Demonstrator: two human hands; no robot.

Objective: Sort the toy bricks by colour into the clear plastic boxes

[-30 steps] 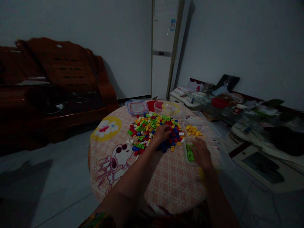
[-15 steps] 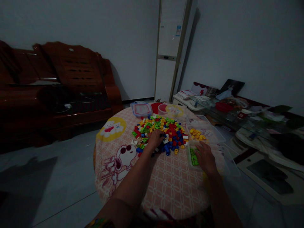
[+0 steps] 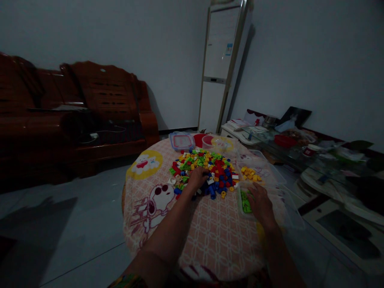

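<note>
A heap of small toy building bricks [image 3: 220,168] in red, blue, yellow, green and white covers the middle of a round table. My left hand [image 3: 198,179] rests at the near side of the heap with its fingers curled in among the bricks. What they pinch, if anything, is too dark and small to name. To the right stands a clear plastic box [image 3: 240,208] with green bricks [image 3: 246,205] in it. Over that box's right side is my right hand [image 3: 261,203], its fingers apart and reaching down toward the green bricks.
Yellow bricks [image 3: 250,174] lie in another clear tray [image 3: 274,172] behind the green ones. A lidded box [image 3: 182,141] and a clear round tub [image 3: 208,141] stand at the far edge. A patterned cloth [image 3: 216,240] covers the table; a cluttered glass-topped stand [image 3: 267,138] is at right.
The whole view has shifted slightly down and to the right. Both hands stay at the same places, the left at the heap, the right at the green box.
</note>
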